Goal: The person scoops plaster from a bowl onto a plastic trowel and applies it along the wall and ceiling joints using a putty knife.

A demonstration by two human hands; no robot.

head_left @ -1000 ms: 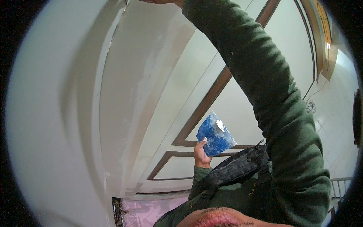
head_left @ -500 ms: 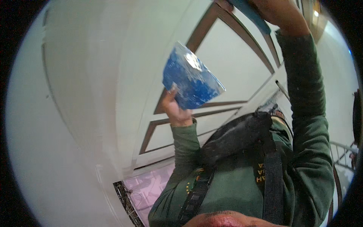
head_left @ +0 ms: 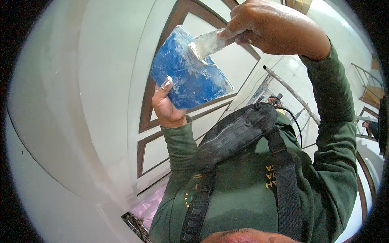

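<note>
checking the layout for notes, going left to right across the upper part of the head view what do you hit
white wall → left hand → blue board → putty knife → right hand

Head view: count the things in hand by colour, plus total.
Blue: 1, the board in the left hand
White-smeared: 1, the putty knife in the right hand, blade on the board
Total: 2
</note>
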